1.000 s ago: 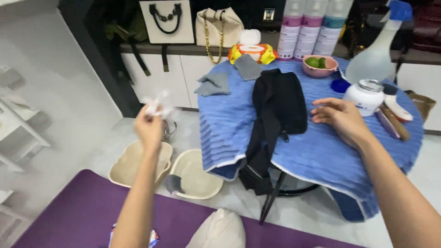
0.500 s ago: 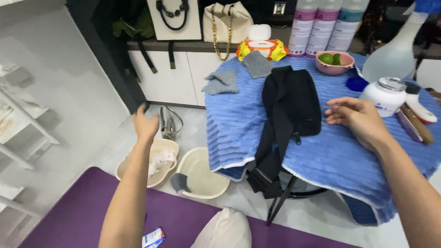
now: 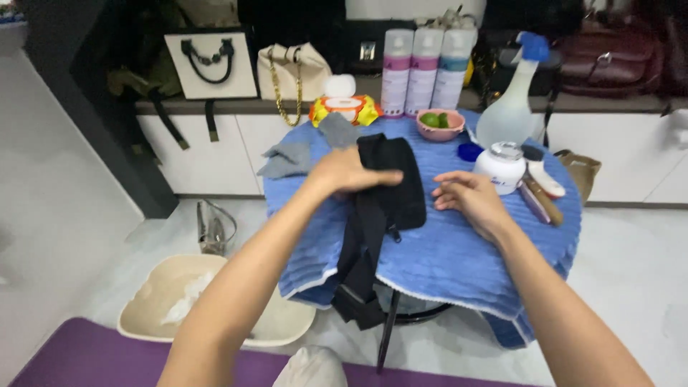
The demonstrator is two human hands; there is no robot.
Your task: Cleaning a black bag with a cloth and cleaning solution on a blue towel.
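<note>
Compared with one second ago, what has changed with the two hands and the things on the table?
The left hand let go of a crumpled white wipe over the beige basin, where white wads now lie, then swung right and came to rest on the black bag. The right hand stayed flat on the blue towel. The white jar, spray bottle and brush kept their places.

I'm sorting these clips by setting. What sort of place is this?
Probably a handbag care or cleaning workspace. Handbags line the shelf behind, spray cans, a spray bottle and brushes stand on a towel-covered table, and the left hand rests on a black bag.
</note>
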